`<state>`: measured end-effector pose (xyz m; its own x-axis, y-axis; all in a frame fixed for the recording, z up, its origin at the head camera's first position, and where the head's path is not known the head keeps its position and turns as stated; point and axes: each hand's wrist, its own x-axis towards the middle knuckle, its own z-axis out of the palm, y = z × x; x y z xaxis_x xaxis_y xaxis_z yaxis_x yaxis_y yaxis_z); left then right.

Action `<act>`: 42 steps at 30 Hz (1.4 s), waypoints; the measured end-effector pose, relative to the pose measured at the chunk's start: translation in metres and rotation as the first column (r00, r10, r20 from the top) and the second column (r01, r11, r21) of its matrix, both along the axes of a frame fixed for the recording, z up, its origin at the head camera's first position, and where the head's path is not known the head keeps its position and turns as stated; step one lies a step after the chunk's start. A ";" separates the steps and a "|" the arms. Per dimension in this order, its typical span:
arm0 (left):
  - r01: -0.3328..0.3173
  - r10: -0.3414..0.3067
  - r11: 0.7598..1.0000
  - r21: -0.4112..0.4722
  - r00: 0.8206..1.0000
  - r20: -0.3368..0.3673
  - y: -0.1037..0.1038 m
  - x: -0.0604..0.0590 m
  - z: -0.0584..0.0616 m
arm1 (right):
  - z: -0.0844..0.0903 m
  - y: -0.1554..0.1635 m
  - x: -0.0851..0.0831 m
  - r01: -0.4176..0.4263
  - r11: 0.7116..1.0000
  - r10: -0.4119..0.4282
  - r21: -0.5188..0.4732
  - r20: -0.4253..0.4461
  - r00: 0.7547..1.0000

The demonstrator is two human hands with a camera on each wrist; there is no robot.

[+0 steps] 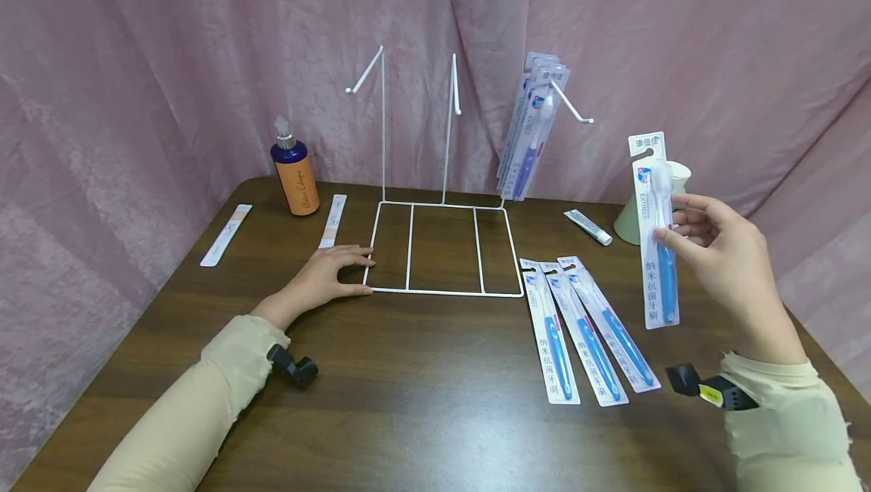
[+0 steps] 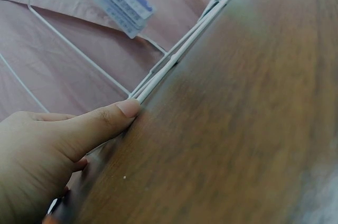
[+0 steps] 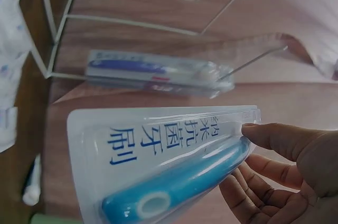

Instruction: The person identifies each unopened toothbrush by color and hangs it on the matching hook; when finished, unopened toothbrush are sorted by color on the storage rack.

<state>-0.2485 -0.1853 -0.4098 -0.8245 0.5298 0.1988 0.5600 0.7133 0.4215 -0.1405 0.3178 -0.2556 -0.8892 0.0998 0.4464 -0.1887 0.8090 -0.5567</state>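
Observation:
My right hand (image 1: 724,242) pinches a blue toothbrush in a blister pack (image 1: 656,250), held upright above the table's right side. In the right wrist view, the thumb presses the pack's edge with the fingers behind it. My left hand (image 1: 327,276) rests at the front left corner of a white wire rack (image 1: 445,293), fingertips over its side bar and thumb at the corner. Purple toothbrush packs (image 1: 534,129) hang on the rack's right hook (image 1: 571,103); the left hook (image 1: 367,69) and middle hook (image 1: 456,84) are bare. Three blue toothbrush packs (image 1: 588,329) lie right of the rack.
Behind the held pack stands a pale green vase-like container (image 1: 627,224). A small white tube (image 1: 588,227) lies nearby. At the back left are an orange and blue pump bottle (image 1: 297,178) and two narrow white strips (image 1: 226,235). A pink curtain (image 1: 204,61) hangs behind the table.

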 end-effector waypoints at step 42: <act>-0.017 0.017 1.000 -0.010 1.000 -0.004 0.000 -0.005 -0.002 | 0.005 -0.160 -0.057 -0.276 0.950 0.215 -0.148 -0.333 0.918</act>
